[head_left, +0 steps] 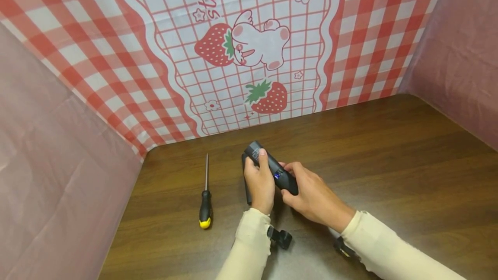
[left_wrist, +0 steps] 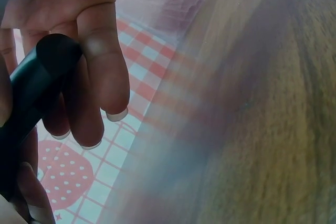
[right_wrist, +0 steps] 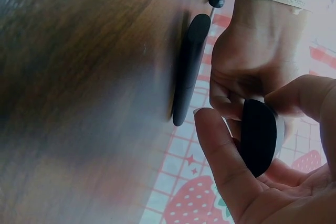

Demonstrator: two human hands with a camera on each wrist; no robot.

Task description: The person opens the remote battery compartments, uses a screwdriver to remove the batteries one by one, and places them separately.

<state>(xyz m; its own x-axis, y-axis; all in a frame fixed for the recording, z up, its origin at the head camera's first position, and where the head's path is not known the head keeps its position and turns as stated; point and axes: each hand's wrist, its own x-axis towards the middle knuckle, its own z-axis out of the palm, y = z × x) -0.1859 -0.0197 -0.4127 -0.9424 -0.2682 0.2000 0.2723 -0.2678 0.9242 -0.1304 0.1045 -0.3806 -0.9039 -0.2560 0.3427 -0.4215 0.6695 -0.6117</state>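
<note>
Both hands, left hand (head_left: 259, 183) and right hand (head_left: 311, 198), are clasping the black handheld device (head_left: 272, 168); it looks rigid, light, smooth, best gripped around its body.

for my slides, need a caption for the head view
Both hands, left and right, grip a black device above a table; screwdriver at left.

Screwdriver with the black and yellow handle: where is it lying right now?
In the head view the screwdriver lies on the wooden table, untouched, just left of the left hand, tip pointing toward the checked backdrop.
</note>
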